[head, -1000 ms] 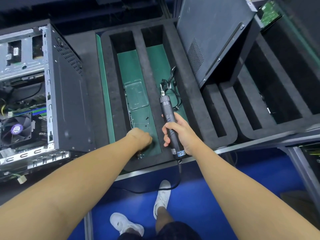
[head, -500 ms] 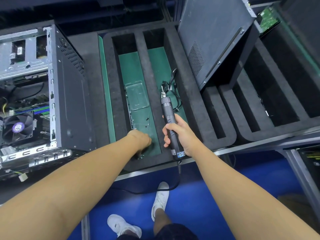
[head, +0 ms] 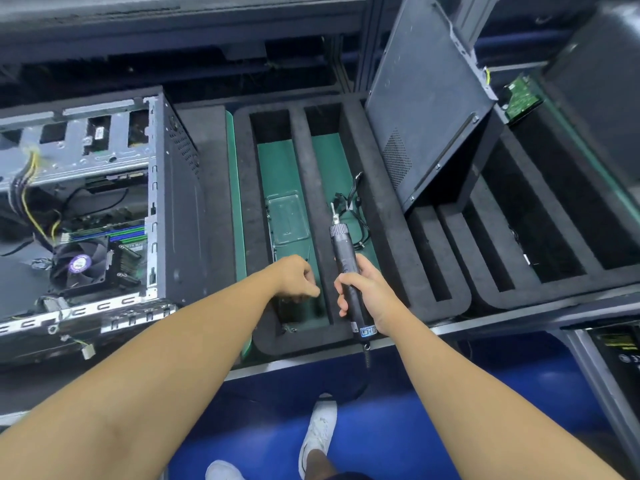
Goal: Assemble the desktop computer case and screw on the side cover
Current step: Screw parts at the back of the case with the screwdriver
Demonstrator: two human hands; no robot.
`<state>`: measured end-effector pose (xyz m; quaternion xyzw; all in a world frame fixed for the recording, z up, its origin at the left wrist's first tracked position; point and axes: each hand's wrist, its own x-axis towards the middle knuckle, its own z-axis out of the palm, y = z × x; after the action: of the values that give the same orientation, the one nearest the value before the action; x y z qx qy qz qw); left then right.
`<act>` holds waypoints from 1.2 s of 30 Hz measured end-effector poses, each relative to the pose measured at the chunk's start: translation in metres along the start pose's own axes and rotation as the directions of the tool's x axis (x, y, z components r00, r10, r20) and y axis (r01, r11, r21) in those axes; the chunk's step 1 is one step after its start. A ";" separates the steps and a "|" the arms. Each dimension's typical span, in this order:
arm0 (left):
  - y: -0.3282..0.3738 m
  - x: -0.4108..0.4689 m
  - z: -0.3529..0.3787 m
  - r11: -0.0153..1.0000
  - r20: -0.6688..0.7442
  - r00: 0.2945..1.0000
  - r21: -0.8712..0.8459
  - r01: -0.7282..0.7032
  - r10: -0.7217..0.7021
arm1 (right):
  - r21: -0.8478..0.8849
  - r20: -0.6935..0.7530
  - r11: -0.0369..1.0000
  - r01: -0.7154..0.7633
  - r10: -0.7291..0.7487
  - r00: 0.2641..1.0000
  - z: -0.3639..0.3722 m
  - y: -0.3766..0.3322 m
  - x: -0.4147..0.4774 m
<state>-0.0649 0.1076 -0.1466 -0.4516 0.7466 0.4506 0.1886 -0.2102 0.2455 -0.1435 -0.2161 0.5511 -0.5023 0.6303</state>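
Head view. Compared with half a second earlier, the left hand stands a little higher and farther, lifted off the near end of the left slot of the foam tray. Two small screws now lie uncovered on the green floor of that slot. The right hand has not changed its hold. More of the computer case shows at left than before.

The left grip is curled, thumb against the fingers. Whether it pinches anything cannot be told. The right grip is closed round the body of the electric screwdriver, whose bit points far, over the tray's right slot and above a tangle of thin cables.

The computer case lies on the counter at left, its open side up, with the cooler fan, coloured memory slots and yellow-black wires exposed. Its black wall stands just beside the tray. The side cover, dark, with a perforated vent patch, leans tilted at the far right of the tray, well apart from the case.

A clear plastic box rests in the left slot, far of the left hand. A second foam tray adjoins on the right. The counter's near edge runs just below both wrists, and beyond it are the blue floor and white shoes.
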 end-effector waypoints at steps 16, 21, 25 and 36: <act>0.017 -0.126 -0.061 -0.006 -0.347 0.936 -0.937 -0.348 -0.058 | -0.187 0.037 0.982 0.020 -0.013 0.999 0.105 -0.022 -0.070; -0.006 -0.183 -0.069 0.025 -0.322 0.944 -0.945 -0.325 0.073 | -0.204 0.011 0.977 0.055 -0.054 0.998 0.150 -0.018 -0.109; -0.033 -0.228 -0.078 0.115 -0.316 0.938 -0.936 -0.333 0.146 | -0.227 -0.006 0.969 0.099 -0.103 0.995 0.188 -0.010 -0.140; -0.109 -0.313 -0.075 0.254 -0.353 0.907 -0.878 -0.405 0.228 | -0.260 0.026 0.945 0.196 -0.196 0.980 0.272 0.036 -0.194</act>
<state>0.1993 0.1824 0.0533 -0.3492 0.4338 0.7890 -0.2595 0.0735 0.3526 0.0005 -0.3511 0.5882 -0.4854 0.5432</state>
